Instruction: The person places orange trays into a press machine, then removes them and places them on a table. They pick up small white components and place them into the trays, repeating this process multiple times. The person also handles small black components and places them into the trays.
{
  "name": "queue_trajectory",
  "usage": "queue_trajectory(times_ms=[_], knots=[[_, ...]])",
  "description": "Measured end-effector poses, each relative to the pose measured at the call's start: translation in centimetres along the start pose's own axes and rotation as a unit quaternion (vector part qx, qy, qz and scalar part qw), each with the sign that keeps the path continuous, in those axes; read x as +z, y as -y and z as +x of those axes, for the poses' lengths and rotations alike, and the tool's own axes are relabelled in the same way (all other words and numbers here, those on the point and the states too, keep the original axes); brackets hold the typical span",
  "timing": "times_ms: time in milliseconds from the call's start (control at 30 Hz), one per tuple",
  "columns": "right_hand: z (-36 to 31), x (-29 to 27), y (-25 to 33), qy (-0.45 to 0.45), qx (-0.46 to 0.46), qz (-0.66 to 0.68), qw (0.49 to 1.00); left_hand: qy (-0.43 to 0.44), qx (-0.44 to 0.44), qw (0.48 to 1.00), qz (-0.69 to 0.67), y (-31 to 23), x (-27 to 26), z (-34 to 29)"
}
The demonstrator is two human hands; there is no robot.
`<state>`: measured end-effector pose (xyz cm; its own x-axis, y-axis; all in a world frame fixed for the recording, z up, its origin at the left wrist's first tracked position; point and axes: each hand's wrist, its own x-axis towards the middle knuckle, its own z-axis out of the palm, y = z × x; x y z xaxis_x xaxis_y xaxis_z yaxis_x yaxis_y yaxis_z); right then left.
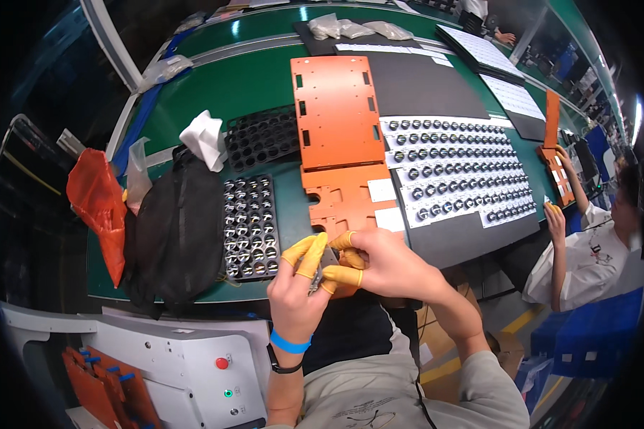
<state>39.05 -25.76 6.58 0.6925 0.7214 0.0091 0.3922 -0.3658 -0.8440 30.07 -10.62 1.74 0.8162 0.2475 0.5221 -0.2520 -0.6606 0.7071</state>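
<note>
My left hand (pixel 298 292), with yellow finger cots and a blue wristband, is closed at the near edge of the bench. It pinches a small dark and silvery part (pixel 326 264), whose kind I cannot make out behind the fingers. My right hand (pixel 388 263), also in yellow finger cots, closes on the same part from the right. Just beyond both hands lies the orange hinged fixture (pixel 343 187), its lid (pixel 334 107) folded back away from me. Two white labels (pixel 382 190) sit on the fixture's lower half.
Left of the fixture is a black tray (pixel 266 227) of round shiny parts, with another black tray (pixel 261 139) behind. White sheets (pixel 447 171) bearing rows of black round parts lie right. A black bag (pixel 175 222) covers the left edge. Another person (pixel 587 250) works at far right.
</note>
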Motion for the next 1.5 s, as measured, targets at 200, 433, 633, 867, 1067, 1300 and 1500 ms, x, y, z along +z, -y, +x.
queue_trajectory(times_ms=[200,433,633,867,1067,1300,1500], knots=[[-2.1,-1.0,-2.0,-0.062,0.121,-0.056,0.989,0.114,0.015,0.993,-0.018,-0.8,2.2,0.2],[-6.5,-3.0,-6.1,-0.217,0.208,0.026,0.953,0.087,0.006,0.994,-0.072,-0.7,3.1,-0.7],[-7.9,-3.9,-7.9,-0.145,0.293,0.034,0.944,0.037,-0.059,0.985,-0.159,0.2,2.8,-1.2],[-6.5,-3.3,-8.7,-0.066,0.261,0.012,0.963,0.026,-0.139,0.968,-0.206,1.0,2.3,-1.9],[-5.8,-4.3,-8.5,0.006,0.262,-0.049,0.964,-0.047,-0.215,0.911,-0.348,1.5,2.4,-3.3],[-5.2,-4.7,-8.7,0.03,0.288,0.032,0.957,-0.119,-0.327,0.767,-0.54,0.6,1.3,-3.4],[-4.8,-5.5,-9.7,0.071,0.323,0.033,0.943,-0.05,-0.237,0.862,-0.445,0.5,1.1,-3.2]])
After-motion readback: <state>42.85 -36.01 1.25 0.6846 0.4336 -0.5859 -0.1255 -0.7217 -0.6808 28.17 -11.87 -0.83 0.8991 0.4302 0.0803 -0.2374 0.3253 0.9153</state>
